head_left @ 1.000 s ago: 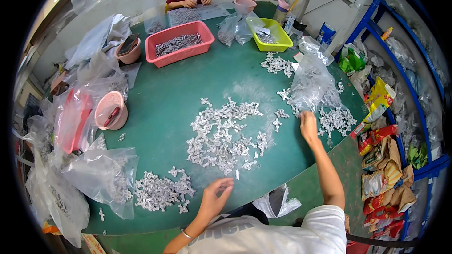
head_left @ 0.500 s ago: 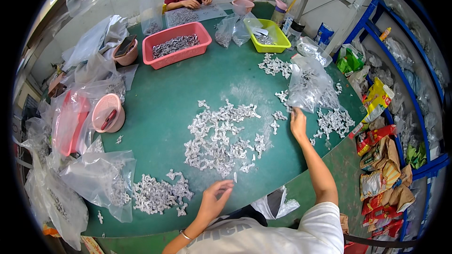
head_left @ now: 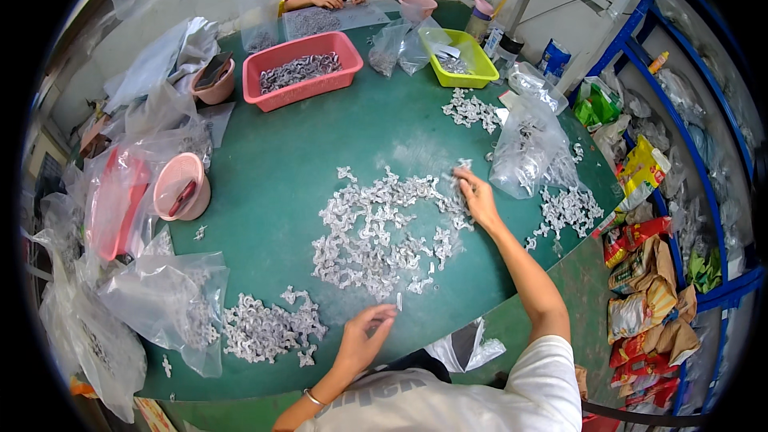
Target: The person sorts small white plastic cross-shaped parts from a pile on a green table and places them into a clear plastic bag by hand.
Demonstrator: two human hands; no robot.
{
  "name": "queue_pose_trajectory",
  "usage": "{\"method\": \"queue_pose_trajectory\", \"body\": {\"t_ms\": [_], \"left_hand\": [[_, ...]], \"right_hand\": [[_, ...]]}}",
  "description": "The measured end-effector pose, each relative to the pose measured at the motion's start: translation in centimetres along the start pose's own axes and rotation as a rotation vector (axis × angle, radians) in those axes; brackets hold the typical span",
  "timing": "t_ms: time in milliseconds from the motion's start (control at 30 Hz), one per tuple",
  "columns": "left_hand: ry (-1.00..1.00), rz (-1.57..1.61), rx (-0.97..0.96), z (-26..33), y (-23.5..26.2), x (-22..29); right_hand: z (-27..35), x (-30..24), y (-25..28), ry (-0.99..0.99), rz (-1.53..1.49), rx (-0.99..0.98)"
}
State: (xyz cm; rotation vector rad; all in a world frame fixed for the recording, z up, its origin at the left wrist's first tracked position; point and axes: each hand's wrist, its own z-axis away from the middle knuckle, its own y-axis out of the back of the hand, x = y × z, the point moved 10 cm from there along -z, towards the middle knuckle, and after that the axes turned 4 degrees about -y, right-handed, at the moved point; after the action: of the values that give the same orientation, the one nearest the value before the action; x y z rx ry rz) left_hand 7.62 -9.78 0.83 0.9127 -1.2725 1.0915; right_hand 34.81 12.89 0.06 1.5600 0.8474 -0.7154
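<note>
Watching remotely, I've got a pink tub [head_left: 312, 90] up top with grey parts [head_left: 300, 72] inside, and a pink bowl [head_left: 202, 194] at left holding something red [head_left: 182, 198]. My right hand [head_left: 478, 198] is stretched out centre-right, fingers at the edge of the silvery pile [head_left: 352, 260] mid-frame; too blurry to tell if they're gripping. The left hand [head_left: 364, 340] sits just below it, fingers loosely apart.

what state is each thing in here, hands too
Central pile of grey metal parts: loose, spread out
Right hand: fingers bent at the pile's right edge; blurred, grip unclear
Left hand: fingers loosely bent, nothing visibly held
Pink rectangular basin: partly filled
Yellow-green basin: partly filled
Right clear plastic bag: parts inside, mouth unclear
Pink bucket: uncovered
Red-handled tool: lying inside the bucket
</note>
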Motion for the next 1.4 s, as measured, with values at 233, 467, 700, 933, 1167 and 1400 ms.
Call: {"method": "queue_pose_trajectory", "body": {"t_ms": [233, 467, 700, 933, 1167, 1400], "left_hand": [[-0.002, -0.012, 0.009, -0.1, 0.0, 0.1], [-0.075, -0.022, 0.039, 0.0, -0.2, 1.1], [-0.054, -0.025, -0.027, 0.4, -1.1, 1.1], [-0.046, -0.037, -0.003, 1.1, -0.6, 0.7], [-0.047, -0.046, -0.001, 1.2, -0.2, 1.0], [-0.027, -0.035, -0.005, 0.9, -0.5, 0.5]], "right_hand": [[1.6, -2.6, 1.7, 0.043, -0.068, 0.088], [3.9, -2.9, -2.8, -0.008, -0.114, -0.153], [5.4, -4.0, 7.6, -0.004, 0.14, 0.518], [4.0, -1.9, 10.1, -0.19, 0.586, 0.475], [4.5, -1.8, 14.3, -0.246, 0.44, 0.617], [4.8, -9.1, 1.1, 0.029, 0.53, 0.114]]}}
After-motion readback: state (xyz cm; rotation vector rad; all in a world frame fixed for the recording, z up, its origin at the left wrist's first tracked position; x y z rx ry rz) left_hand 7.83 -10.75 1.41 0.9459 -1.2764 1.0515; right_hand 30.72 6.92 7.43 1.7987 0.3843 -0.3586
